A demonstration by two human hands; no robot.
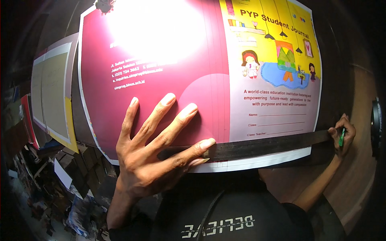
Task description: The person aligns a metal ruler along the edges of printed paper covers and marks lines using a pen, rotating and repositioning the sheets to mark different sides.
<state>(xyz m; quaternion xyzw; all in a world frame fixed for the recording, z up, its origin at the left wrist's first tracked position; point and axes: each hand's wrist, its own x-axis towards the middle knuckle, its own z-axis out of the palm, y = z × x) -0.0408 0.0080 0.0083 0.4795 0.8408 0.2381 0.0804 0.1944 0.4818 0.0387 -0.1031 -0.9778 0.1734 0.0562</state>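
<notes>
A large printed cover sheet (96,80) lies in front of me, magenta on the left, with a yellow and pale lilac illustrated panel on the right. Across its near edge runs a long dark straightedge (265,146). My left hand (157,148) is spread over the magenta part, its thumb pressing on the straightedge. Close to the strip's right end, my right hand (343,134) is closed around a slim green tool (341,137); its tip is hidden, so I cannot tell whether it is a cutter or a pen.
Bright glare covers the sheet's upper left. At the left are a framed grey board (52,88) with a yellow edge and a red-edged panel (30,120). Boxes and scraps (80,168) clutter the lower left. A dark round object (376,126) stands at the far right.
</notes>
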